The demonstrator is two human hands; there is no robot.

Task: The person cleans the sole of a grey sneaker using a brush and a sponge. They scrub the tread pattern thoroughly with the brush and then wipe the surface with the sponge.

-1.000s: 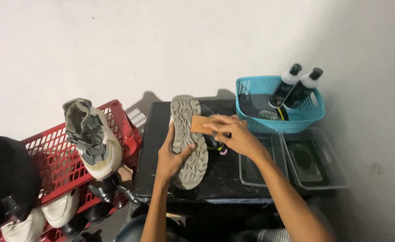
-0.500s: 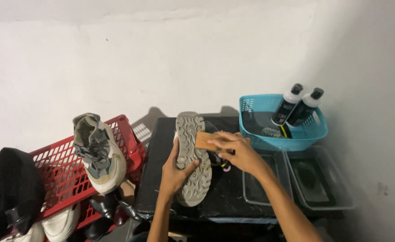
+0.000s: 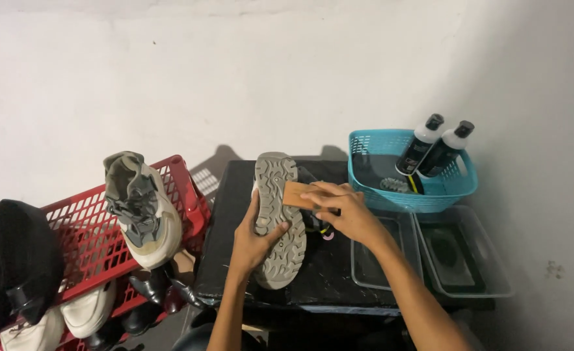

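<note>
Head view, looking down: a grey shoe (image 3: 279, 221) is held sole-up over the black bench (image 3: 329, 276), its long axis running almost straight away from the person, one end toward the white wall and the other toward the bench's near edge, leaning slightly right at the near end. The tread faces the camera; the upper is turned away and cannot be seen. The left hand (image 3: 253, 239) cups the shoe from its left side, fingers curled around the edge of the sole and the thumb lying across the tread near the middle. The right hand (image 3: 344, 209) is closed over a small tan wooden brush (image 3: 298, 194), fingers bent on top of it, pressing it against the right edge of the sole near the far end; the bristles are hidden under the wood. Something dark with a pink bit lies under the right hand, too covered to make out. Just right of the hands are two clear plastic trays (image 3: 464, 260), and behind them a turquoise basket (image 3: 409, 195) with two black bottles (image 3: 431, 147) leaning in it. Left of the bench stands a red crate (image 3: 92, 240) carrying another grey sneaker (image 3: 140, 208); more shoes below it are cut off by the frame's edge.
</note>
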